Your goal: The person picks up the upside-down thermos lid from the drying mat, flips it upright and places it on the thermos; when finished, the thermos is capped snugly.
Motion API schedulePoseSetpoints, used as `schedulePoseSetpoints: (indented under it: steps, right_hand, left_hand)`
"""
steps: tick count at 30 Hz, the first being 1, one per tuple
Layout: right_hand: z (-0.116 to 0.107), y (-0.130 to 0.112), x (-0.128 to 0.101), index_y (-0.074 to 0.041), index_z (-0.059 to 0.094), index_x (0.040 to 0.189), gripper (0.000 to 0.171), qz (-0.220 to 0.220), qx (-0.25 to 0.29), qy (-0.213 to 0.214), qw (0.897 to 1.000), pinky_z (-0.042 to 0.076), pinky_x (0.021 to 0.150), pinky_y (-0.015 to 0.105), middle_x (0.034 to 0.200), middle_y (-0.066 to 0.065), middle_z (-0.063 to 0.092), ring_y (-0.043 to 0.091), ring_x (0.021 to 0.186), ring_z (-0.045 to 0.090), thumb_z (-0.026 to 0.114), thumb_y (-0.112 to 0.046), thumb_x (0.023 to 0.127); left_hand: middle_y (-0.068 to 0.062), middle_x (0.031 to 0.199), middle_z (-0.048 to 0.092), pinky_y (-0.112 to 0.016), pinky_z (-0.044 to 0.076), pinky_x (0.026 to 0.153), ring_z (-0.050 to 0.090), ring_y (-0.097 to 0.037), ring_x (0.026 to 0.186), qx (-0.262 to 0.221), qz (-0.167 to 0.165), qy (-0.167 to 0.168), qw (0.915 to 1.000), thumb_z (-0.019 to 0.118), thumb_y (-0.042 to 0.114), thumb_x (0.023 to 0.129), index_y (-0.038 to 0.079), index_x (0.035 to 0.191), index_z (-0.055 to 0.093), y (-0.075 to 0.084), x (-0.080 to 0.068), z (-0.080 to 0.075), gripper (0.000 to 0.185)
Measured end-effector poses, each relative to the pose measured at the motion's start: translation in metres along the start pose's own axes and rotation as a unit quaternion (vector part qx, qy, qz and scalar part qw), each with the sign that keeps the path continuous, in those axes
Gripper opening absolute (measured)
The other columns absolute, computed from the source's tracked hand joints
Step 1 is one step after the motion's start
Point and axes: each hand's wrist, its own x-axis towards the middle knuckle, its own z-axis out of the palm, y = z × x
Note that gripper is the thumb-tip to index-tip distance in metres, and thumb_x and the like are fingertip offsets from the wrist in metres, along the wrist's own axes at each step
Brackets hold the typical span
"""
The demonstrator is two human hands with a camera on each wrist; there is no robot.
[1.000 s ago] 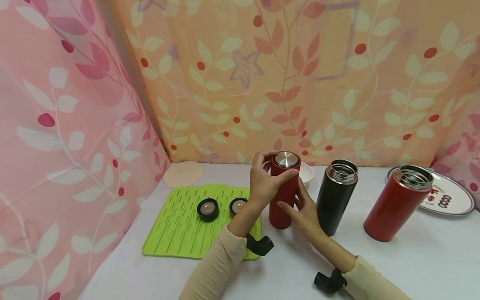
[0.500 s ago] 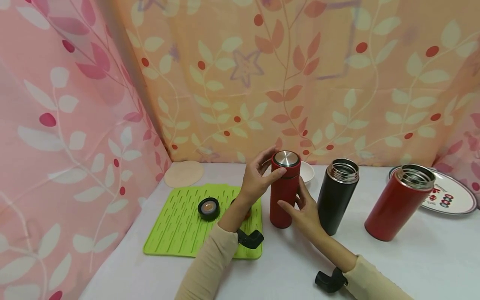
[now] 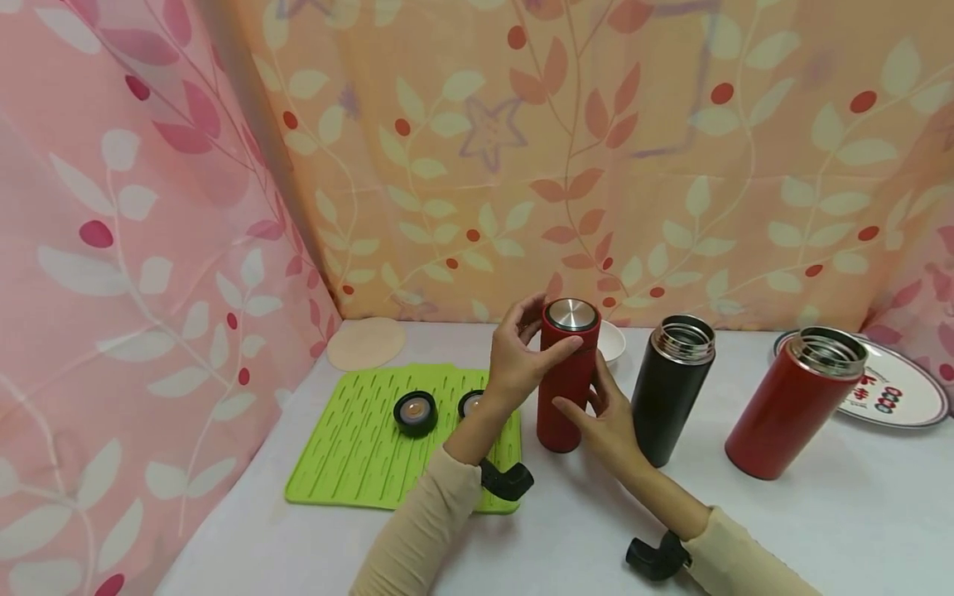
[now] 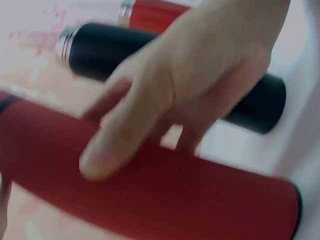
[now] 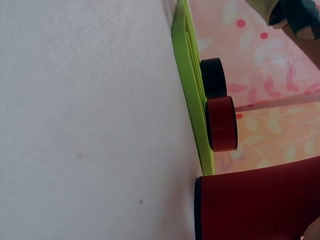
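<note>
A red thermos with a brushed-metal top stands upright on the white table. Around its red lid curl the thumb and fingers of my left hand, the thumb lying across the front near the seam. Lower down, my right hand grips the body from the right side; in the left wrist view its thumb presses along the red wall. Just right of it stands a black thermos, its metal mouth uncovered. Farther right is a second, wider red thermos, also without a lid.
On the left lies a green ribbed mat bearing a black lid and a red lid. Behind are a round beige disc and a white bowl. An oval plate sits at the far right.
My left hand first swung left around the lid, then came back right, its thumb again across the front. My right hand and the thermos have stayed in place.
</note>
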Motion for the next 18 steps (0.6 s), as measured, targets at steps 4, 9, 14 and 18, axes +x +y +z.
schedulePoseSetpoints:
  steps: [4, 9, 14, 18]
  right_hand:
    - [0.0, 0.001, 0.001, -0.038, 0.015, 0.145, 0.088, -0.005, 0.008, 0.0, 1.0, 0.038, 0.102, 0.023, 0.146, -0.003, 0.036, 0.017, 0.129, 0.041, 0.071, -0.018, 0.08]
    - [0.0, 0.003, 0.001, -0.039, 0.015, 0.145, 0.088, -0.001, 0.011, -0.003, 1.0, 0.038, 0.102, 0.028, 0.146, -0.002, 0.036, 0.019, 0.13, 0.04, 0.071, -0.019, 0.08]
    - [-0.001, 0.003, 0.001, -0.036, 0.015, 0.146, 0.087, 0.01, 0.007, -0.003, 1.0, 0.037, 0.102, 0.035, 0.148, -0.001, 0.033, 0.022, 0.132, 0.038, 0.07, -0.02, 0.081]
    - [-0.001, 0.001, 0.0, -0.037, 0.014, 0.145, 0.087, 0.019, 0.001, -0.002, 1.0, 0.037, 0.102, 0.036, 0.15, -0.002, 0.03, 0.022, 0.134, 0.036, 0.07, -0.023, 0.081]
  left_hand:
    - [-0.025, 0.132, 0.047, -0.029, 0.042, 0.101, 0.053, -0.023, 0.118, -0.102, 0.001, -0.083, 0.9913, 0.073, 0.025, 0.078, -0.006, 0.132, 0.042, -0.034, 0.012, -0.018, 0.069]
    - [-0.023, 0.136, 0.045, -0.031, 0.038, 0.105, 0.048, -0.024, 0.124, -0.148, 0.003, -0.106, 0.9833, 0.071, 0.027, 0.079, -0.006, 0.134, 0.04, -0.037, 0.011, -0.024, 0.072]
    - [-0.025, 0.133, 0.042, -0.036, 0.037, 0.106, 0.045, -0.032, 0.123, -0.042, 0.002, -0.03, 0.9987, 0.074, 0.008, 0.075, -0.009, 0.132, 0.038, -0.006, 0.0, -0.006, 0.07]
    - [-0.023, 0.127, 0.043, -0.034, 0.042, 0.102, 0.048, -0.03, 0.116, 0.047, -0.001, 0.022, 0.9986, 0.078, 0.002, 0.07, -0.007, 0.126, 0.041, 0.009, -0.003, 0.008, 0.069]
